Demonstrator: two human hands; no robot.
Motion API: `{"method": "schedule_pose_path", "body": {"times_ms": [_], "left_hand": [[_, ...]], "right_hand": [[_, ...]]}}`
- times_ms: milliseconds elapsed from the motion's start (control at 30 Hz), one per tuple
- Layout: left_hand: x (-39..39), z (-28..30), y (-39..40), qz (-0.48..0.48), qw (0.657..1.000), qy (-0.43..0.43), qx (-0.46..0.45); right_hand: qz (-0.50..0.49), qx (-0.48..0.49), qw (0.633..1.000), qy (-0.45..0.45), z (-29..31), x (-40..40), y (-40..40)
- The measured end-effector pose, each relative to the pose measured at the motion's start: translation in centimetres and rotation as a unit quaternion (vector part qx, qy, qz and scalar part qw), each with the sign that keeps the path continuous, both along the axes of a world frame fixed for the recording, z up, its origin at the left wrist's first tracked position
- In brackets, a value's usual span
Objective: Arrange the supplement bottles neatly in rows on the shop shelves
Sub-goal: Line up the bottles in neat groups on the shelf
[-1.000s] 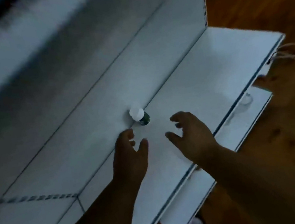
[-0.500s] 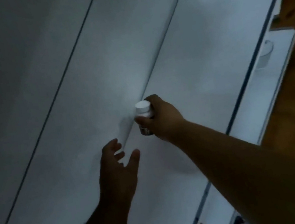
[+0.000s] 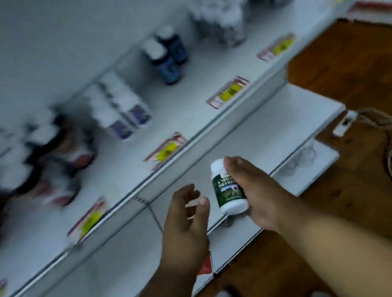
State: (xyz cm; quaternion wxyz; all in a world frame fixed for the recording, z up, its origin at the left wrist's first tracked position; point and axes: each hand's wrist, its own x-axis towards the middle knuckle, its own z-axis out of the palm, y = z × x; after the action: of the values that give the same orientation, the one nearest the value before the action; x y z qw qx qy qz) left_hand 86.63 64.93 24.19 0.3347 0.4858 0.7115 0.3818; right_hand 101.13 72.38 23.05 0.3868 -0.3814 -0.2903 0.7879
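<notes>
The right hand (image 3: 253,190) has its fingers wrapped round a white bottle (image 3: 228,186) with a green label, thumb along the top near the cap. Half a second ago that bottle stood at the back of the lower shelf (image 3: 275,132); now it is lifted clear, tilted, in front of that shelf. The left hand (image 3: 185,222) hovers just beside it, fingers loosely spread, holding nothing, as before. The view has swung up: an upper shelf (image 3: 185,114) now shows blurred rows of other bottles (image 3: 169,56) and yellow price tags (image 3: 228,92).
</notes>
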Motion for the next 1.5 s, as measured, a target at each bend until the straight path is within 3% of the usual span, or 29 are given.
{"method": "schedule_pose_path", "body": {"times_ms": [233,367,600,767,900,1067,1133,1233,1500], "left_hand": [[-8.6,12.3,-16.3,0.044,0.997,-0.036,0.045],[-18.0,15.2,-26.6,0.124,0.988,-0.055,0.074],[-34.6,18.5,-45.3,0.259,0.962,0.023,0.079],[-45.1,19.5,-49.9,0.296,0.952,0.033,0.07],[-53.6,18.1,-50.5,0.322,0.944,0.02,0.073],[-64.3,16.1,-50.8,0.34,0.939,0.048,-0.001],[-68.4,16.2,-51.2,0.332,0.938,0.089,-0.044],[-74.6,15.8,-51.4,0.32,0.931,0.146,-0.102],[-91.2,10.0,-48.7,0.189,0.922,0.278,-0.193]], "right_hand": [[0.133,-0.025,0.99,0.03,15.6,-9.8,-13.6],[0.223,0.0,0.975,0.019,19.1,-19.9,-21.4],[0.334,-0.064,0.939,0.052,21.7,-39.2,-35.9],[0.354,-0.009,0.935,0.021,24.0,-51.2,-40.4],[0.355,0.038,0.934,-0.001,22.6,-60.7,-40.7],[0.375,0.167,0.911,-0.051,20.5,-73.3,-39.8],[0.36,0.271,0.887,-0.101,19.9,-78.3,-39.7],[0.33,0.418,0.82,-0.211,19.2,-84.6,-40.4],[0.264,0.581,0.677,-0.367,13.2,-97.3,-43.2]]}}
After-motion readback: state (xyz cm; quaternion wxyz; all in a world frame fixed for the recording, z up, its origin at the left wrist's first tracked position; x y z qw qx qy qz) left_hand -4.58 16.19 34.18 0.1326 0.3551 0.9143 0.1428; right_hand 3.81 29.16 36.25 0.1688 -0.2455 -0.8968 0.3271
